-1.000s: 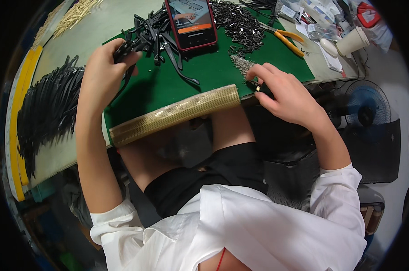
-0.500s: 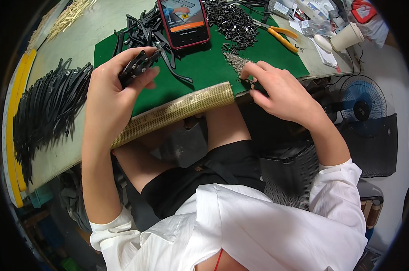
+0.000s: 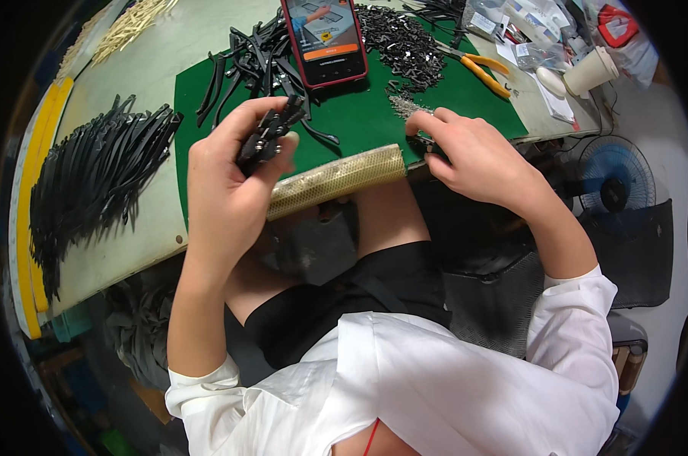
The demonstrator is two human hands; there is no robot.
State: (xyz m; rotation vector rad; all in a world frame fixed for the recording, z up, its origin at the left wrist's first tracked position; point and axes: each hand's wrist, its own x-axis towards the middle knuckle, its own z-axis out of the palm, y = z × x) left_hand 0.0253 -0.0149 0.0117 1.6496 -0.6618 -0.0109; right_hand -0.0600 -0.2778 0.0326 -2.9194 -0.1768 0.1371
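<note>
My left hand (image 3: 234, 178) is raised above the table's front edge and grips a bunch of black plastic strips (image 3: 270, 131) between thumb and fingers. My right hand (image 3: 465, 156) rests at the near edge of the green mat (image 3: 351, 121), its fingertips pinched on a small part next to a little heap of tiny silver pieces (image 3: 406, 106); what it pinches is too small to tell. More loose black strips (image 3: 245, 64) lie on the mat beyond my left hand.
A red-cased phone (image 3: 325, 38) with a lit screen leans at the mat's far side. A big pile of black strips (image 3: 93, 178) lies at the left. A heap of small black parts (image 3: 397, 42), orange-handled pliers (image 3: 480, 72), a paper cup (image 3: 591, 72) and a fan (image 3: 613, 186) are to the right.
My left hand has lifted a bunch of black strips off the mat and drawn it toward me. My right hand has stayed at the mat's near edge.
</note>
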